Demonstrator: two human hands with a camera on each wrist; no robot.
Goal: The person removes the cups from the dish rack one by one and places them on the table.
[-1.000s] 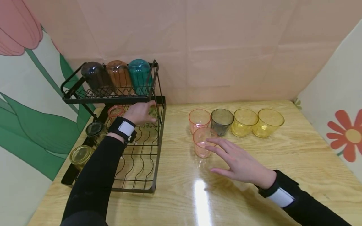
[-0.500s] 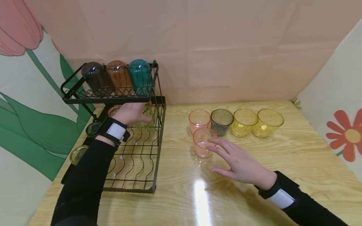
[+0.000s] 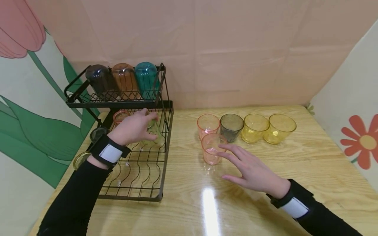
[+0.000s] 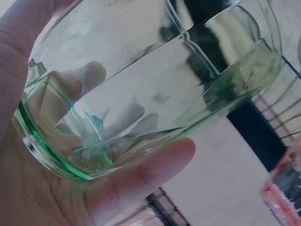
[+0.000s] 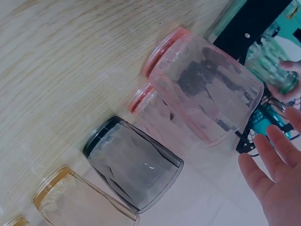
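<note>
In the head view, we see the left hand (image 3: 133, 129) holding a pale green glass (image 3: 154, 127) over the lower tier of the black rack (image 3: 136, 198), inside its right rail. Half a second ago hand and glass were tucked further back, partly beneath the upper shelf (image 3: 118, 105); now both are nearer to us and much easier to see. We take this as a change in the glass's place within the lower tier, with the handling of it unfinished, since the grip is not released. We cannot tell whether the glass bears on the wires. The right hand (image 3: 251, 172) has hardly moved, its fingers spread beside the front pink glass (image 3: 210, 154), and the row behind, with the rear pink glass (image 3: 208, 124), the grey glass (image 3: 232, 127) and two yellow glasses (image 3: 268, 128), looks unchanged on the table (image 3: 251, 216). In the left wrist view, we find the green glass filling the hand: its thick base sits near the palm, and the digits curve round it, some showing through the wall. In the right wrist view, we see the right hand's fingers straight and apart, pinching nothing, with a gap between the fingertips and the front pink glass; beyond, the left hand grips the green glass at the rack.
</note>
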